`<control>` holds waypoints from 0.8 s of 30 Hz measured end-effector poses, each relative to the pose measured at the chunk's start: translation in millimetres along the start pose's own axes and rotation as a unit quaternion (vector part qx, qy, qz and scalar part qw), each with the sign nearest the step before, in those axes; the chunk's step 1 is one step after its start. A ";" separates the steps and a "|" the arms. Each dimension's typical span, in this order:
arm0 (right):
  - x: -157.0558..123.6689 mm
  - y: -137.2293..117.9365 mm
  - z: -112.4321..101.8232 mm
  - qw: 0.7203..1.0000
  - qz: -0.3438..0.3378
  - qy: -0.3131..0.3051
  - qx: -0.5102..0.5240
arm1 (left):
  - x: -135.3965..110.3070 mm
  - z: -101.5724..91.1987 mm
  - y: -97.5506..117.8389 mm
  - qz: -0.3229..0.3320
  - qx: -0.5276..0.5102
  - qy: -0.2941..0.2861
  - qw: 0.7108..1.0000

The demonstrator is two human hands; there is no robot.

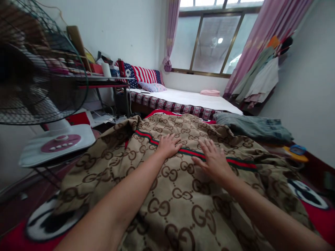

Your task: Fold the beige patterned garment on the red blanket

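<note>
A tan jacket (180,191) with a brown letter pattern lies spread out before me, its sleeves reaching to both sides. Across it runs a green and red stripe (192,152). My left hand (169,144) rests flat on the fabric at the stripe, fingers stretched away from me. To its right, my right hand (213,158) lies palm down over the same stripe with its fingers spread. Neither hand grips the cloth. Under the jacket, a red cover (320,216) with black and white figures shows at the edges.
A fan (57,139) stands close on the left. Folded jeans (253,127) lie beyond the jacket's right side. Farther back are a bed (183,96) with pillows and a cluttered desk (104,83). Clothes (261,76) hang by the curtain at right.
</note>
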State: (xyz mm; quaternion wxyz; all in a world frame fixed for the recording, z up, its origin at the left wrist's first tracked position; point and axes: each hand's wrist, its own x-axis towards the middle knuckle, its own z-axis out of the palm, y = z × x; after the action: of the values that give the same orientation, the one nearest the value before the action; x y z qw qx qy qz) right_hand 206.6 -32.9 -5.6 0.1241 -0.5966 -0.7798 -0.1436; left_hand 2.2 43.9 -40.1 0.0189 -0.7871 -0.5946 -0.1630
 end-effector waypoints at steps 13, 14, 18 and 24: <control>-63.3 -23.6 25.9 0.997 0.012 -0.007 0.072 | -21.4 -27.2 -0.2 0.006 -0.005 -0.117 0.993; -62.8 -21.8 25.0 0.996 0.012 -0.001 0.087 | -27.2 -36.7 -3.6 0.016 -0.006 -0.141 0.990; -62.0 -12.8 25.9 0.982 -0.003 0.047 0.180 | -58.4 -94.9 -38.0 0.073 -0.025 -0.213 0.974; -64.4 -16.5 15.5 0.941 0.004 0.187 0.281 | -121.4 -162.6 -130.3 -0.103 0.110 0.121 0.981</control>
State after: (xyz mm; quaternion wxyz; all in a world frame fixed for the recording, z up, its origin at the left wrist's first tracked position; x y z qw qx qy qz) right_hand 207.0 -88.8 -44.7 0.4311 -0.5028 -0.7487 -0.0269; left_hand -187.8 -67.3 58.4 0.1605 -0.6891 -0.6801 -0.1919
